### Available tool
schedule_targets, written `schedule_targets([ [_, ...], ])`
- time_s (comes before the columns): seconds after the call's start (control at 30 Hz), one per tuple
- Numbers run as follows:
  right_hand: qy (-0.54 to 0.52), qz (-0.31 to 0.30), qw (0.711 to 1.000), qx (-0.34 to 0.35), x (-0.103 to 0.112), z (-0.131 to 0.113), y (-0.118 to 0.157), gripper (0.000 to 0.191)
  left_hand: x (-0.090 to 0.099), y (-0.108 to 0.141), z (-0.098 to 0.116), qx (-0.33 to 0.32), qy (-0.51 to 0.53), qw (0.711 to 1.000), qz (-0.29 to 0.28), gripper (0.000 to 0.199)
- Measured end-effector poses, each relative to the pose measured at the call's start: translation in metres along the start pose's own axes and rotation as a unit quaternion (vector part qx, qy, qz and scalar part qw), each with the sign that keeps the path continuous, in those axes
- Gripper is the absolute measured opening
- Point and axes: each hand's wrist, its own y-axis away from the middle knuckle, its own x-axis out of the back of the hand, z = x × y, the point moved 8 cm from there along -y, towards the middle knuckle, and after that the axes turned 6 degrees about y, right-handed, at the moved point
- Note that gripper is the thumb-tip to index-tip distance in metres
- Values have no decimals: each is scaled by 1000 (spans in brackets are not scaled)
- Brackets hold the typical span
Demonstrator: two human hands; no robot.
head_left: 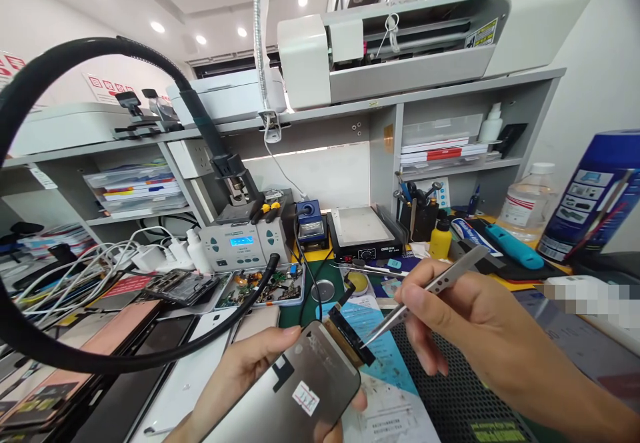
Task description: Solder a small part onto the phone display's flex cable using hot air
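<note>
My left hand [250, 359] is wrapped around a phone screen [287, 406], its grey back facing up with a small white sticker on it. A dark flex cable [345, 329] with brownish edges sticks out from the screen's far end. Pinched in my right hand [465, 316] is a pair of metal tweezers [443, 279]. Their tips point down and left and meet the dark flex strip; whether they grip it I cannot tell.
A hot air station [245, 243] stands behind, its thick black hose [75, 363] looping across the left. Phones and a tray of small parts [295, 289] lie left of centre. A hot plate [367, 229], yellow bottle [441, 237] and blue can [585, 196] stand at the back and right.
</note>
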Motion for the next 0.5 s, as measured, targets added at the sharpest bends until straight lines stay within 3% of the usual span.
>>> schedule_targets([
  [0.27,-73,-53,996,-24,-9,13,5,38,-3,1,1,-4,16,1000,1,66],
  [0.5,-71,-35,997,-24,-5,14,6,38,0,-1,1,-22,12,1000,-6,69],
])
